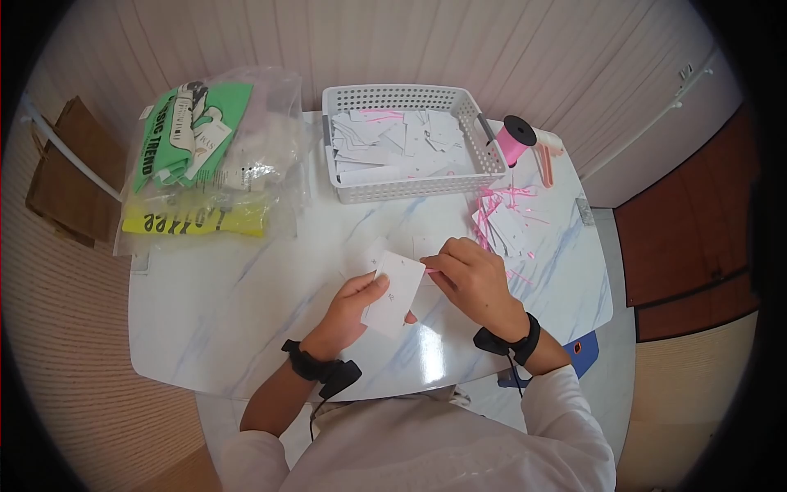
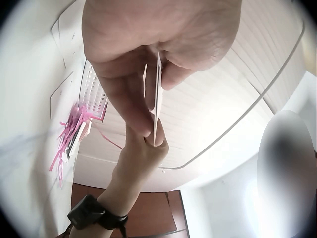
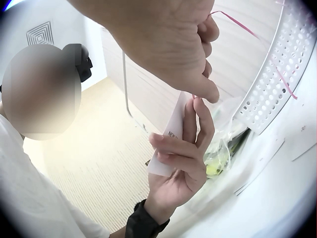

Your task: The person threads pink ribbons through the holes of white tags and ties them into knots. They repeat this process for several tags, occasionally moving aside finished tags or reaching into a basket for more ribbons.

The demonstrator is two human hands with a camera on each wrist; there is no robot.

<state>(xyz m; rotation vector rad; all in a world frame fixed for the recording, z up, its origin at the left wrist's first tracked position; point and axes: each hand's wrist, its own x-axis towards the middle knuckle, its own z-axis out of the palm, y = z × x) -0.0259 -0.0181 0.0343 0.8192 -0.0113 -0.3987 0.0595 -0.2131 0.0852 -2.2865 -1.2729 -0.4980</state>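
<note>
My left hand [image 1: 343,313] grips a white printed card [image 1: 398,289] over the near middle of the table, thumb across its face and fingers behind. In the left wrist view the card [image 2: 158,94] is seen edge-on between thumb and fingers. At the card's upper right corner, my right hand [image 1: 479,283] pinches a thin pink ribbon [image 1: 430,271]. A length of that ribbon [image 3: 238,23] trails from the right hand in the right wrist view. Pale cards [image 1: 426,245] lie on the table just beyond the hands.
A white perforated basket [image 1: 418,192] of cards stands at the back. Right of it are a pink ribbon spool [image 1: 513,149] and a pile of cards with pink ribbons [image 1: 504,228]. Clear plastic bags [image 1: 266,156] with green and yellow contents lie on the left of the marbled table [image 1: 213,320].
</note>
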